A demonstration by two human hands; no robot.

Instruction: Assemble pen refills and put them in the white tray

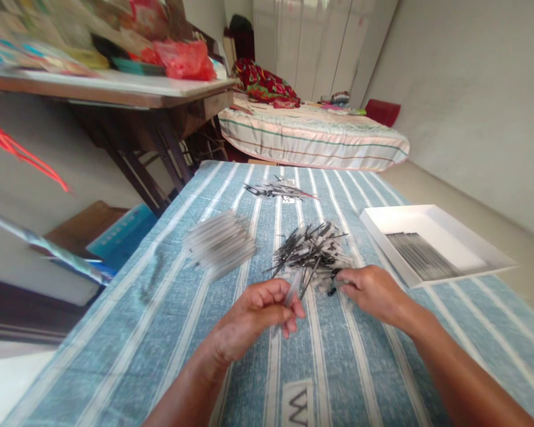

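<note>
My left hand (258,314) is curled round a clear plastic tube (293,289) that points up and away from me. My right hand (371,292) pinches at the near edge of a loose pile of thin dark refills and clear parts (311,252); what its fingertips hold is too small to name. Both hands hover over a blue and white striped cloth (160,332) covering the table. A blurred heap of clear tubes (220,243) lies left of the pile. A smaller bundle of dark sticks (276,190) rests farther back.
A white shallow tray (471,237) with a row of dark sticks sits at the right. A wooden table (115,89) piled with bags stands at the left, a striped mattress (311,136) behind. A cardboard box (115,234) is on the floor at left.
</note>
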